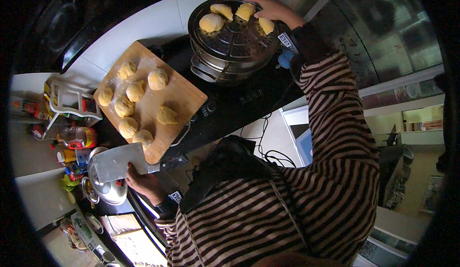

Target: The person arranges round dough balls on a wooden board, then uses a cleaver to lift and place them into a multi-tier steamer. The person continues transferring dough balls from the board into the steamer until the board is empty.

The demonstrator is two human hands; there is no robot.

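My left hand holds a metal cleaver by the blade near its heel, with the dark handle pointing right. Beside it, a floured wooden board bears several yellow dough lumps. At the top, my right hand reaches over the far rim of a perforated metal steamer tray. Its fingers are at a dough piece; whether they grip it is unclear. Another cut piece lies just below that hand, and a rounder lump and a further piece lie to the left.
The steamer pot stands on a black cooktop against a tiled wall. Left of the board are a white rack, a red-labelled bottle and a metal lid. A window is at the right.
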